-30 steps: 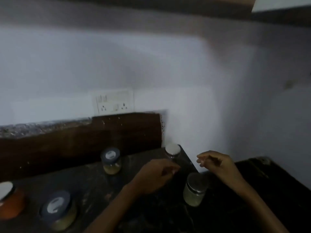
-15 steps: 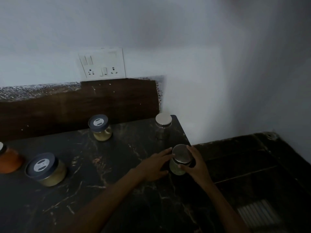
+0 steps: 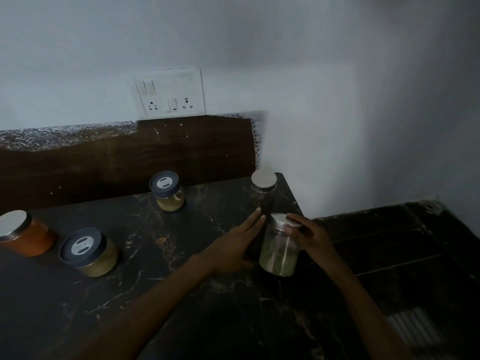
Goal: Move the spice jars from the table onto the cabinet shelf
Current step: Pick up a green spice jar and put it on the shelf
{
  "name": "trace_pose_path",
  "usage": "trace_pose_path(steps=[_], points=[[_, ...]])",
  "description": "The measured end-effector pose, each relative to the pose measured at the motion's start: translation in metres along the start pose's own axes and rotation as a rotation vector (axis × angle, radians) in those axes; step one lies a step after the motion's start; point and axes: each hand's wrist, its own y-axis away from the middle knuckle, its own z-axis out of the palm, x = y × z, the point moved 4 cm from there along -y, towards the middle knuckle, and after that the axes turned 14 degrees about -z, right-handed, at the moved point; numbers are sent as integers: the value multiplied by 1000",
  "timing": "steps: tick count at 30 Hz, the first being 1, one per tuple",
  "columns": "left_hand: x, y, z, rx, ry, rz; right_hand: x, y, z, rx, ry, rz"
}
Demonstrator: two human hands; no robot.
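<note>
Near the right edge of the dark marble table (image 3: pixel 181 307), the right hand (image 3: pixel 310 236) curls over the silver lid of a glass jar of greenish spice (image 3: pixel 278 255). The left hand (image 3: pixel 233 245) lies with straight fingers along the jar's left side. Just behind stands a taller silver-lidded jar (image 3: pixel 263 193) (contents too dark to tell). Two dark-lidded jars of yellowish spice (image 3: pixel 167 190) (image 3: pixel 88 252) and an orange-filled jar (image 3: pixel 24 236) sit well apart to the left.

Dim light. Pale wall (image 3: pixel 311 61) with white socket plate (image 3: pixel 170 93) — dark wooden panel (image 3: pixel 130 162) below it, behind black marbled table (image 3: pixel 181 320). Dark floor (image 3: pixel 402 255) at right.
</note>
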Motion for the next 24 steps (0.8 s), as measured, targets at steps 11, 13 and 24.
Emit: trace_pose_path(steps=[11, 13, 24], points=[[-30, 88, -7, 79, 215, 96, -71, 19, 63, -200, -232, 39], [-37, 101, -10, 88, 265, 104, -78, 25, 77, -216, -247, 56], [-79, 146, -17, 157, 320, 90, -96, 50, 135, -362, -379, 59]])
